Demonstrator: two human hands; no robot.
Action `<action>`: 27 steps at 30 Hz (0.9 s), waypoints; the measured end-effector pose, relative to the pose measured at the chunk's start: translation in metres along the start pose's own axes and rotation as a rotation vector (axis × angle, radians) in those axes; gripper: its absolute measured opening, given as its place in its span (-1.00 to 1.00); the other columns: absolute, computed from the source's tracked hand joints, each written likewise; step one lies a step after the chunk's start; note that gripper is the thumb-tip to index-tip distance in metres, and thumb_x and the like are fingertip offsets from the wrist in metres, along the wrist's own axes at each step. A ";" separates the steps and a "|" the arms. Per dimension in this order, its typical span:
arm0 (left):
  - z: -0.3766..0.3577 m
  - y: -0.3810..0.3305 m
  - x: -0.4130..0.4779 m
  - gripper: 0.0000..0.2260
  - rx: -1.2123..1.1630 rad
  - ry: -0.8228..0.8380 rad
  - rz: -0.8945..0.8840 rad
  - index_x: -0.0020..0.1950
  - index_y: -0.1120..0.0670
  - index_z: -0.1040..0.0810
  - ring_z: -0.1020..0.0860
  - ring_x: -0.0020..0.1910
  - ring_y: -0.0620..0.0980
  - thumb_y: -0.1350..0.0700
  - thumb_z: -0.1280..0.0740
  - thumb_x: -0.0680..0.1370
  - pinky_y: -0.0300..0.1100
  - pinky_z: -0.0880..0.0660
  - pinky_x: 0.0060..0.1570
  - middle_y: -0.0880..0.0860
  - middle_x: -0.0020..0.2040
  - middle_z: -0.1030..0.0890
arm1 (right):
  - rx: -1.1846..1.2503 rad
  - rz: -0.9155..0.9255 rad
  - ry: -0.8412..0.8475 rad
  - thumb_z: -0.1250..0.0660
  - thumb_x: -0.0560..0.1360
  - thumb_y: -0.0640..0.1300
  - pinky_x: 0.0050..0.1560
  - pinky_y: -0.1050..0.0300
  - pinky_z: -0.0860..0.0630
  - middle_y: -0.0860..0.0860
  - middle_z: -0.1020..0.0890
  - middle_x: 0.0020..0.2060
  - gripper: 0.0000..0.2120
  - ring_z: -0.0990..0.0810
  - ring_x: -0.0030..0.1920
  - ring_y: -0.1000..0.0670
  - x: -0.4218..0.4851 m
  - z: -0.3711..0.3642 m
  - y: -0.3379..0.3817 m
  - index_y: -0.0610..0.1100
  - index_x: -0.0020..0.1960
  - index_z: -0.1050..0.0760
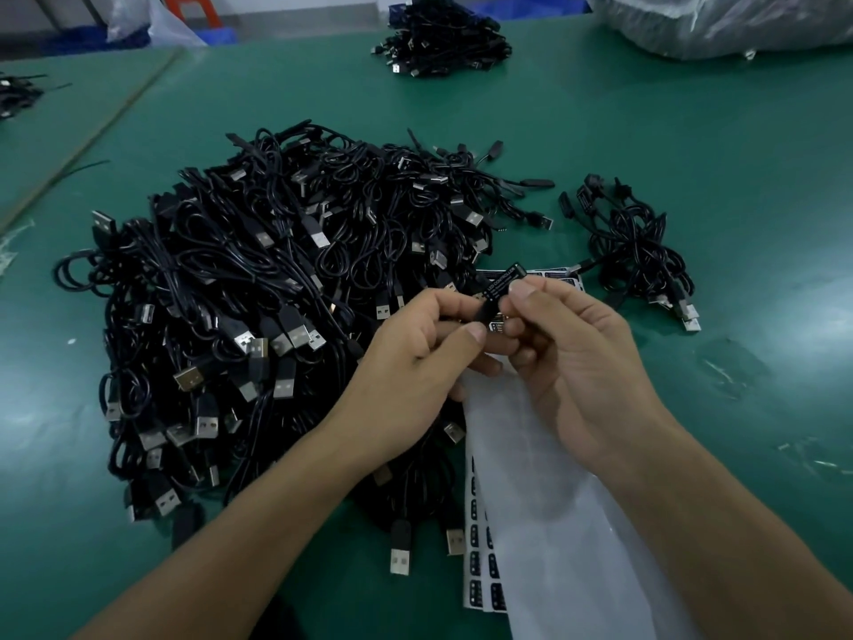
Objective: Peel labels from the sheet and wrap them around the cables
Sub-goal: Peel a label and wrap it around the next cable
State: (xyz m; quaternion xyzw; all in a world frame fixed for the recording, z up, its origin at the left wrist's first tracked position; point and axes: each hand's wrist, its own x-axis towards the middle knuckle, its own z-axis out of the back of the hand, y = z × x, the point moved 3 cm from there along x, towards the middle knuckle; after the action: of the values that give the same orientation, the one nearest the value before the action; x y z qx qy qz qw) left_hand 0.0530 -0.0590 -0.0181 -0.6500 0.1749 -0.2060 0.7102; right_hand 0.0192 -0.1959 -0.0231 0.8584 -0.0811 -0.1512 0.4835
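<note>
Head view: black label (503, 285), white lettering, tilted, in pinch of left hand (415, 362) and right hand (570, 362)

You have one view only: the wide-angle camera on your head. It faces forward and steeply down over the green table (692, 177), and it sits close. Your forearms come in from the near edge, and your left hand (415, 362) and right hand (567, 362) meet just right of centre, pinching a cable (482, 314) and its label (505, 279). The pile of black cables (258, 293) fills the left and middle. The label sheet (554, 524) runs off the near edge. At the far side the view reaches a smaller cable heap (438, 39) and, far right, a plastic bag (720, 25).
</note>
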 end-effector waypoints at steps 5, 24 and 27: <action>0.003 -0.001 0.003 -0.89 0.007 0.071 0.041 0.11 0.09 -0.51 -0.69 -0.07 -0.12 0.24 -0.21 0.67 -0.33 -0.52 -0.29 -0.04 -0.04 -0.75 | 0.012 0.003 0.060 -0.44 0.35 -0.13 -0.34 0.31 -0.49 -0.02 -0.63 -0.29 -0.94 -0.53 -0.33 0.11 0.001 -0.001 0.000 -0.11 -0.21 -0.62; 0.002 -0.001 0.002 -0.96 -0.024 0.082 0.046 0.08 0.13 -0.41 -0.70 -0.18 -0.06 0.22 -0.18 0.69 -0.32 -0.51 -0.32 -0.02 -0.05 -0.75 | -0.157 0.141 0.105 -0.39 0.55 -0.25 -0.40 0.30 -0.46 0.15 -0.51 -0.52 -0.63 -0.64 -0.42 0.09 -0.002 -0.003 0.000 -0.02 -0.41 -0.60; 0.002 -0.001 0.002 -0.95 -0.016 0.100 0.048 0.09 0.12 -0.41 -0.70 -0.17 -0.08 0.21 -0.17 0.70 -0.34 -0.51 -0.31 -0.03 -0.05 -0.75 | -0.133 0.132 0.129 -0.38 0.56 -0.26 -0.44 0.29 -0.48 0.14 -0.49 -0.53 -0.63 -0.67 -0.39 0.03 -0.002 -0.003 0.000 -0.03 -0.41 -0.58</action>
State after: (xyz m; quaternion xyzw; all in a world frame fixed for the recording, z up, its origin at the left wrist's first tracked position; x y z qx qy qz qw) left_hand 0.0557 -0.0582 -0.0174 -0.6404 0.2274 -0.2199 0.6999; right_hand 0.0183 -0.1927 -0.0217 0.8251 -0.0957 -0.0684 0.5527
